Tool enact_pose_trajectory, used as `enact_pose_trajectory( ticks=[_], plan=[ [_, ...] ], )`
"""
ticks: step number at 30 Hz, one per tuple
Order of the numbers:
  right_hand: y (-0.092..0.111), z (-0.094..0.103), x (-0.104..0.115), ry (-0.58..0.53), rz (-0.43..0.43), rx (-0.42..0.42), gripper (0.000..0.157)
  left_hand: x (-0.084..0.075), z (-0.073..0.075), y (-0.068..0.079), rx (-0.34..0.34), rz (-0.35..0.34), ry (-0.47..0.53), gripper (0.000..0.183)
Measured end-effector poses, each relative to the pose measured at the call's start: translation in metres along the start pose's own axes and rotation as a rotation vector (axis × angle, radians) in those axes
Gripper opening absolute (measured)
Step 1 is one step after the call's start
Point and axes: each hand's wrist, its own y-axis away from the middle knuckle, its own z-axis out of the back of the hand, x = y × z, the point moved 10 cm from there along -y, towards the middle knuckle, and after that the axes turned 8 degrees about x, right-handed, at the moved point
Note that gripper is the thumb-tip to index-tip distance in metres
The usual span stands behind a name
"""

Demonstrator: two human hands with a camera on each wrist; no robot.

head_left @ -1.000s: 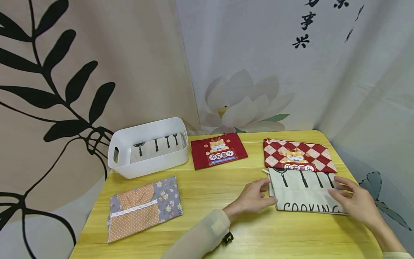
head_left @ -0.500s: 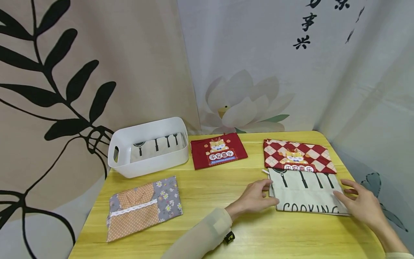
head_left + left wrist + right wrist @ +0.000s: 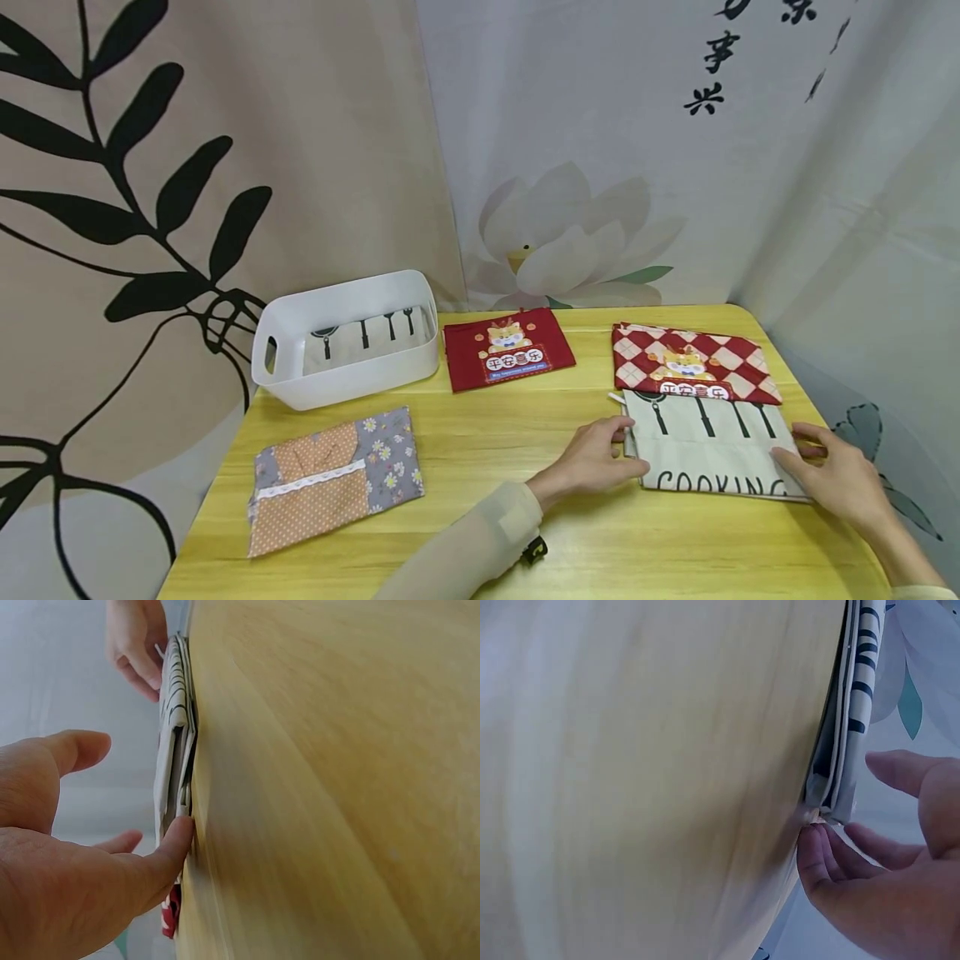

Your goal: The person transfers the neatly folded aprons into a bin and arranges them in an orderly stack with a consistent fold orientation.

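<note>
A folded cream apron (image 3: 708, 446) printed with black utensils and "COOKING" lies flat on the right side of the table. At its left edge is my left hand (image 3: 588, 458), its fingers touching the folded side; in the left wrist view the thumb stands off the cloth. My right hand (image 3: 836, 477) is at the right edge, fingertips against the table beside the layers (image 3: 847, 735) and thumb raised near the top face. Neither hand pinches the cloth. A red-and-cream checked folded cloth (image 3: 693, 360) lies directly behind, meeting the apron's back edge.
A white bin (image 3: 352, 387) with a folded utensil-print cloth (image 3: 360, 340) inside stands at the back left. Right of it lies a dark red folded cloth (image 3: 510, 350). A grey floral and orange dotted folded cloth (image 3: 337, 483) lies front left. Curtains (image 3: 585, 125) hang behind the table.
My right hand has shifted slightly right, from over the apron's right end to its edge. My left hand has edged a little to the right. The other cloths and the bin stay put.
</note>
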Motion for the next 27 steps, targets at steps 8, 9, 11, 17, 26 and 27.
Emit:
enact_pose_trajectory(
  ticks=[8, 9, 11, 17, 26, 27],
  plan=[
    [-0.0005, -0.0042, 0.0011, -0.004, -0.026, 0.020, 0.084, 0.0044, -0.0044, -0.0028, -0.008, 0.025, 0.021, 0.070],
    [-0.0004, -0.0042, 0.0018, -0.002, -0.026, 0.023, 0.084, 0.0048, -0.0050, -0.0032, -0.009, 0.027, 0.029, 0.069],
    [-0.0002, -0.0044, 0.0033, 0.001, -0.022, 0.031, 0.084, 0.0056, -0.0059, -0.0039, -0.012, 0.034, 0.040, 0.068],
    [-0.0008, -0.0057, 0.0054, 0.001, -0.017, 0.045, 0.083, 0.0055, -0.0073, -0.0030, -0.020, 0.057, 0.085, 0.067],
    [-0.0018, -0.0075, 0.0053, -0.004, -0.017, 0.054, 0.086, 0.0058, -0.0083, -0.0019, -0.030, 0.049, 0.192, 0.063],
    [-0.0019, -0.0080, 0.0050, -0.008, -0.022, 0.059, 0.087, 0.0057, -0.0085, -0.0020, -0.030, 0.046, 0.203, 0.063]
  ],
)
